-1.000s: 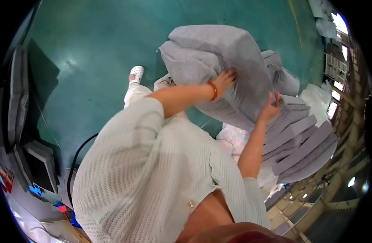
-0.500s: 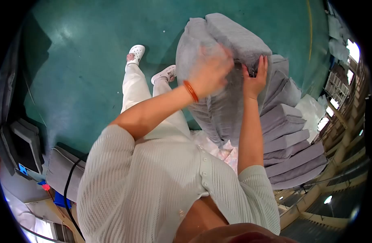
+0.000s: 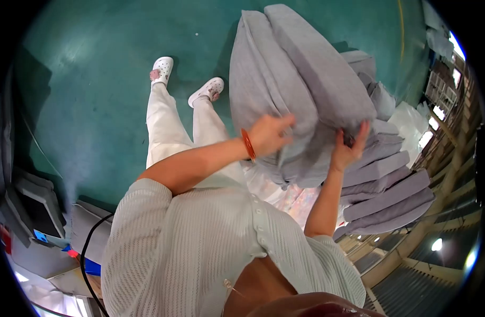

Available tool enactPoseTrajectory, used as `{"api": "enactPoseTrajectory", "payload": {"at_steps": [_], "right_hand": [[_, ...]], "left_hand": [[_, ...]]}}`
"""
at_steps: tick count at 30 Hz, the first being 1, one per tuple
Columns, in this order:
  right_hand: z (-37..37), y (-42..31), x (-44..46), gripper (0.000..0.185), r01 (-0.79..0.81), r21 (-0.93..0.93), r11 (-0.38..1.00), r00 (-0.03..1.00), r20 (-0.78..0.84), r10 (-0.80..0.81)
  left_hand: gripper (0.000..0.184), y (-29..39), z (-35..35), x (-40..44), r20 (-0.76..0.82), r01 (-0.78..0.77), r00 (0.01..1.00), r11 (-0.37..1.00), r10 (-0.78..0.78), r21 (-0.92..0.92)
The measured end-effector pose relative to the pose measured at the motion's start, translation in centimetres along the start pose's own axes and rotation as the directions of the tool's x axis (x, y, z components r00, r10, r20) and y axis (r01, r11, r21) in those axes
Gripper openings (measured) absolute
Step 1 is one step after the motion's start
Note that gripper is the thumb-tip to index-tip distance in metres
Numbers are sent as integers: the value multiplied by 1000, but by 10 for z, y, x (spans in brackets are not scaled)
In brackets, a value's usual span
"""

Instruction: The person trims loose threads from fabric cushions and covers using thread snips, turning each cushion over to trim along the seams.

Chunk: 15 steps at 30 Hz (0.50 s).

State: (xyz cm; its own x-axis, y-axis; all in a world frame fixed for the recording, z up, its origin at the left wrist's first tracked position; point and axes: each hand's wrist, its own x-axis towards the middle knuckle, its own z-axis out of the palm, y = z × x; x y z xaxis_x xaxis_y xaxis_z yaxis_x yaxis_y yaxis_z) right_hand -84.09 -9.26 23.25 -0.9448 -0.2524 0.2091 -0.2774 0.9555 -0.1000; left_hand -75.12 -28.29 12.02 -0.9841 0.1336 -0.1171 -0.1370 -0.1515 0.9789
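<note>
A large grey fabric cushion [image 3: 284, 79], with seams and folds along it, stands tilted in front of me. My right hand [image 3: 349, 149] grips its near lower corner, thumb and fingers on either side of a small dark spot. Slightly blurred, my left hand [image 3: 271, 134], with an orange bracelet on the wrist, is in front of the cushion's near face. Its fingers are partly apart and nothing shows in them.
Stacked grey cushions [image 3: 388, 193] lie at the right, beside translucent plastic [image 3: 411, 127]. Pink-white patterned material [image 3: 298, 203] is below the big cushion. Dark grey padded pieces [image 3: 36, 195] and a black cable [image 3: 84, 259] are at the left. Green floor [image 3: 105, 105] surrounds my feet.
The cushion has swung more upright from its earlier slant. My left hand has come off its surface and moved down and left. My right hand has shifted to the corner, with its grip kept.
</note>
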Motion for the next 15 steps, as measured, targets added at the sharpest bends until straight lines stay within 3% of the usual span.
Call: {"api": "enactPoseTrajectory", "payload": {"at_steps": [3, 4, 6, 8, 12, 14, 15], "right_hand": [[-56, 56, -30, 65, -68, -70, 995, 997, -48, 65], [-73, 77, -43, 65, -148, -104, 983, 985, -102, 138], [-98, 124, -68, 64, -271, -150, 951, 954, -174, 245], [-111, 174, -89, 55, -315, -251, 915, 937, -233, 259], [-127, 282, -133, 43, -490, -243, 837, 834, -411, 369], [-141, 322, -142, 32, -728, -40, 685, 620, -464, 632], [-148, 339, -141, 28, -694, 7, 720, 634, -470, 614]], "left_hand": [[27, 48, 56, 0, 307, -132, 941, 990, 142, -54], [27, 60, 78, 9, 337, -130, 931, 990, 142, -58], [28, 76, 135, 27, 674, -258, 722, 965, 156, 54], [29, 55, 204, 42, 736, -294, 645, 956, 207, -12], [30, 42, 325, 75, 806, -385, 511, 918, 298, -96], [30, 48, 372, 84, 843, -358, 469, 929, 265, -93], [30, 51, 392, 89, 832, -342, 474, 931, 287, -127]]}}
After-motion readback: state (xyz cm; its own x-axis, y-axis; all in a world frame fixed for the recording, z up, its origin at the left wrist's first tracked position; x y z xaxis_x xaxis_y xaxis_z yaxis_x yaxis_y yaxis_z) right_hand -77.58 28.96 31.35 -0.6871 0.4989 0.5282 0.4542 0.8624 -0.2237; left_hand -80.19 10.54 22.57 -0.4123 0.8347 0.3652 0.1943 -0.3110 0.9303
